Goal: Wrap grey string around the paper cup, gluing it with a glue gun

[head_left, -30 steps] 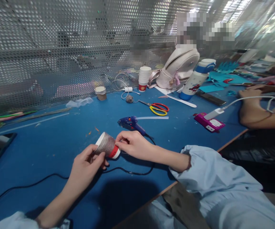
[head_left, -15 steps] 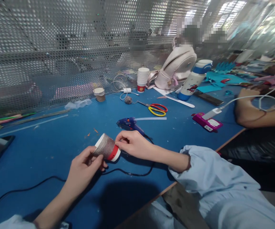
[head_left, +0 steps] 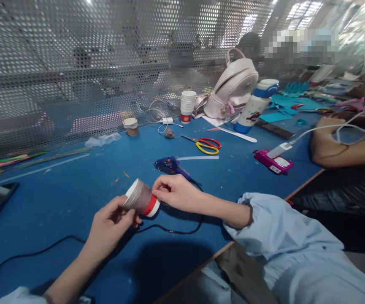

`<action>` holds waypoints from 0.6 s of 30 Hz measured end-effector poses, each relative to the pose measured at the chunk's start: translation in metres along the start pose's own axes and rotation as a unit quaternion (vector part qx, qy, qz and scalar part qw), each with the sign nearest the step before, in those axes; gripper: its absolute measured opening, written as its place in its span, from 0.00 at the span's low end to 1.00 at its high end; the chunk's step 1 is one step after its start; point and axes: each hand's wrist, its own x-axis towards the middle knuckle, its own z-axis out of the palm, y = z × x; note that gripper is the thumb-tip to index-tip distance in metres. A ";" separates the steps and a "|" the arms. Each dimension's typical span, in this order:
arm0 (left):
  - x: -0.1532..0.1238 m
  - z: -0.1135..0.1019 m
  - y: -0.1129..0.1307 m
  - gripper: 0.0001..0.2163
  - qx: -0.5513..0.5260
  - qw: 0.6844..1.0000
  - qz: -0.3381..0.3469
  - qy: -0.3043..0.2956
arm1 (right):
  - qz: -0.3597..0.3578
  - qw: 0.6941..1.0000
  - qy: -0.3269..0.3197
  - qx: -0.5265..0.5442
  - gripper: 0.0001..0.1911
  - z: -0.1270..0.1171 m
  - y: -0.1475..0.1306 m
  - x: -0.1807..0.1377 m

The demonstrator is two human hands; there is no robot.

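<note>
My left hand point(head_left: 114, 219) is closed around a paper cup point(head_left: 151, 206) tilted on its side above the table. Grey-brown yarn point(head_left: 138, 196) is wound in close rows round most of the cup, and a red band with a white base edge shows below it. With thumb and forefinger pinched, my right hand point(head_left: 171, 191) touches the cup where the yarn meets the red band; what lies between those fingertips is too small to make out. Just behind my right hand is a blue hot glue gun point(head_left: 169, 165) with a clear glue stick point(head_left: 198, 158) in its back.
Scissors point(head_left: 207, 145), a small yarn ball point(head_left: 168, 133), stacked paper cups point(head_left: 187, 103), a wrapped cup point(head_left: 131, 126), a bottle point(head_left: 255, 107) and a backpack point(head_left: 233, 88) stand or lie farther back. A pink power strip point(head_left: 272, 161) is near another person's arm point(head_left: 343, 145). A black cord point(head_left: 169, 231) crosses in front.
The view has shifted very slightly. Both hands keep nearly the same place on the cup, which has barely turned.
</note>
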 end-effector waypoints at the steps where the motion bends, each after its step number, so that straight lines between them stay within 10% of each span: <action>1: 0.000 0.000 0.000 0.03 0.001 1.000 0.003 -0.002 | 0.003 1.000 -0.001 0.003 0.05 0.000 0.000 0.000; 18: 0.007 -0.004 -0.011 0.03 -0.028 0.996 0.086 -0.026 | 0.067 0.989 -0.031 0.127 0.09 -0.002 0.004 -0.001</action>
